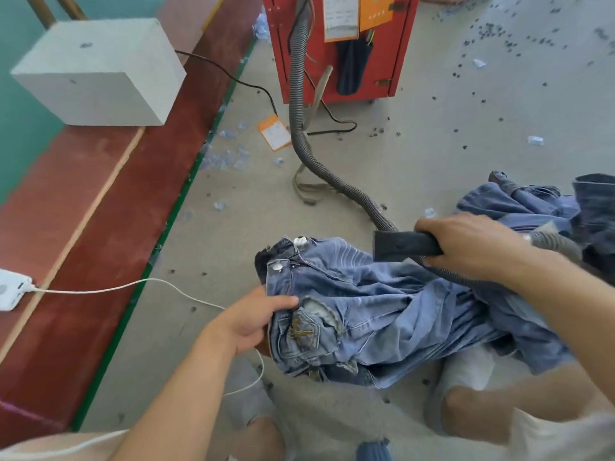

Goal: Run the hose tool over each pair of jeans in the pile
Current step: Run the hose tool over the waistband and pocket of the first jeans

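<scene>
Grey concrete floor [432, 144] fills most of the frame, littered with dark thread scraps and bits of clear plastic. At the top centre a red machine [336, 44] is seen, and from it a grey ribbed hose [298, 104] is led down and across to the lower right. A white block [100, 71] is set on a red-brown ledge at the upper left.

A pair of light blue jeans [382, 314] is held up in the lower centre. Its waistband is pinched by the left hand [253, 321], thumb on the front and fingers curled behind the cloth. The black nozzle [402, 244] of the hose is clasped by the right hand [466, 247], fingers wrapped fully round it, with the mouth pointed left just above the jeans, near the seat; contact cannot be told.

More jeans [519, 207] are heaped at the right edge of the frame. Which of them have been cleaned cannot be judged; the task is taken to be mid-way, with this pair under work and the heap possibly left.
</scene>
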Demonstrator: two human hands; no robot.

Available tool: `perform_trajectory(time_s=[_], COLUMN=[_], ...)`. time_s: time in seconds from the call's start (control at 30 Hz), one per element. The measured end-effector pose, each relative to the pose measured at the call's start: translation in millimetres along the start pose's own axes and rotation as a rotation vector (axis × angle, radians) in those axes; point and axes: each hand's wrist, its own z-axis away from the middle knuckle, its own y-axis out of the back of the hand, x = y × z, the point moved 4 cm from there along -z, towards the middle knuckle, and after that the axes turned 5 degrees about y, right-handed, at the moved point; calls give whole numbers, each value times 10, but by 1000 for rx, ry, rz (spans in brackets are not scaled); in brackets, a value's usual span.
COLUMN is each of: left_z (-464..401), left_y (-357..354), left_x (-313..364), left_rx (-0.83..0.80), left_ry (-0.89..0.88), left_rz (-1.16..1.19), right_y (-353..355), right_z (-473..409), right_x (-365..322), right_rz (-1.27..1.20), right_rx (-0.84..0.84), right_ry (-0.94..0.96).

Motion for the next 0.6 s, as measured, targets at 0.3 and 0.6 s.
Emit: perform_trajectory(time_s=[0.3,0.6], left_z=[53,93], left_y=[7,97], left_x=[-118,-30], left_rx=[-130,-68], left_ry=[-19,27], left_rz=[136,-21], right_y=[-333,167], right_z=[-210,-176], right_x=[-661,-352], right_rz=[-55,-317], right_rx=[-88,131], right_ry=[157,5])
